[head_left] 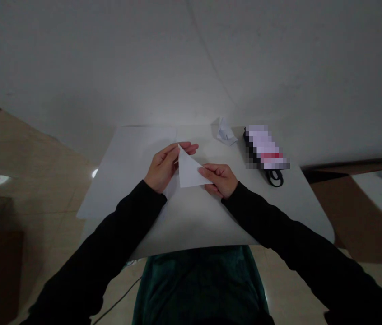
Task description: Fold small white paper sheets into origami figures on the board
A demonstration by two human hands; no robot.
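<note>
A white sheet of paper folded into a triangle (189, 172) is held between my two hands above the table. With thumb and fingers, my left hand (166, 164) pinches its upper left corner, the other fingertips reaching behind it. My right hand (221, 178) grips the right corner, thumb on top and fingers underneath. The triangle's lower left corner points free toward me. Parts of the paper's back side are hidden by the fingers.
Large white paper sheets (123, 167) lie on the left of the white table (204, 225). A small folded paper piece (225, 132) rests at the back by the wall (143, 67). To its right is a pixelated device (266, 146) with a black strap loop (275, 178).
</note>
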